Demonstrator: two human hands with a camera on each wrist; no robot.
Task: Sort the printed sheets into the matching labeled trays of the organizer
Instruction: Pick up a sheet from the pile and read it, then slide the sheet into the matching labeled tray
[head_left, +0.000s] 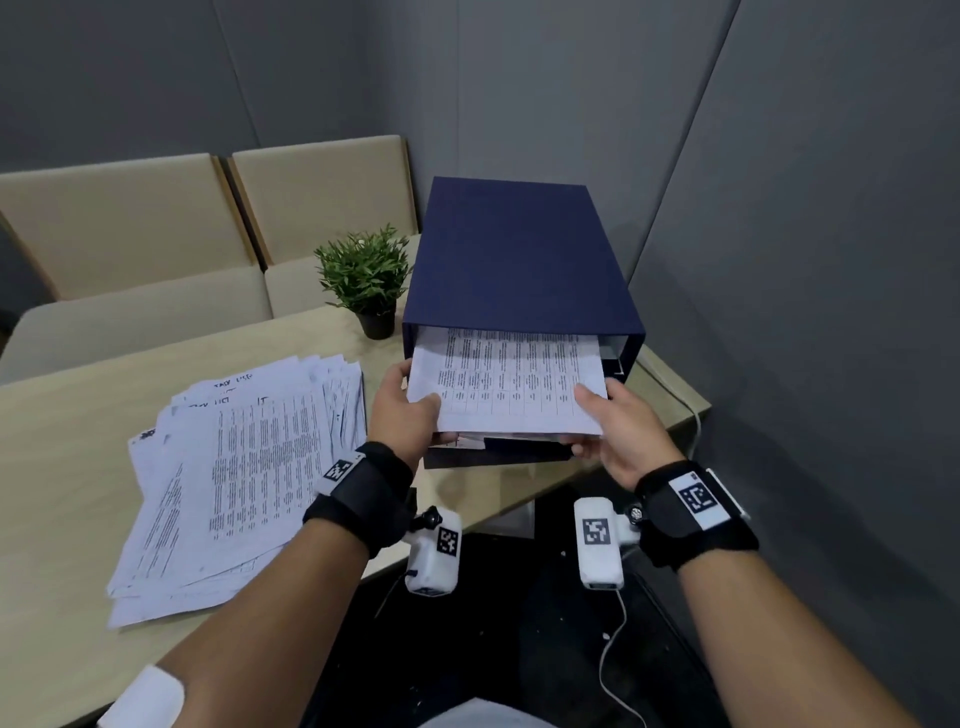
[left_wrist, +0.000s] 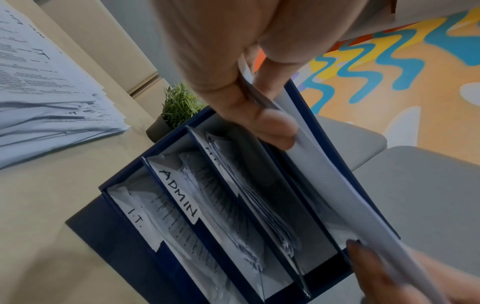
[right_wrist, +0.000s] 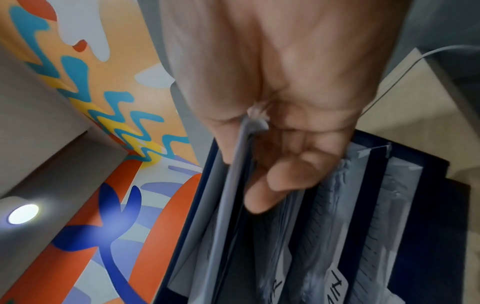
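1. Sheet (head_left: 511, 384) sits half into the top slot of the blue organizer (head_left: 519, 260), printed side up, near edge sticking out toward the person.
2. Left hand (head_left: 402, 410) pinches the near-left corner, thumb on top, fingers under. Right hand (head_left: 621, 428) pinches the near-right corner the same way.
3. Left wrist view: lower trays labeled "ADMIN" (left_wrist: 179, 192) and "I.T." (left_wrist: 136, 218), both already holding paper. Top slot's label is hidden, so match can't be confirmed.
4. To do it well, I'd keep the sheet flat and square to the slot, push both corners evenly, release only once it clears the front lip. Uneven push likely buckles it.
5. Unsorted pile (head_left: 244, 483) lies fanned out on the left of the table (head_left: 62, 493), well apart from the organizer.
6. Light wood table; small potted plant (head_left: 366, 278) just beside the organizer's left side. Beige seats behind, grey wall panels around, white cable off the right edge.
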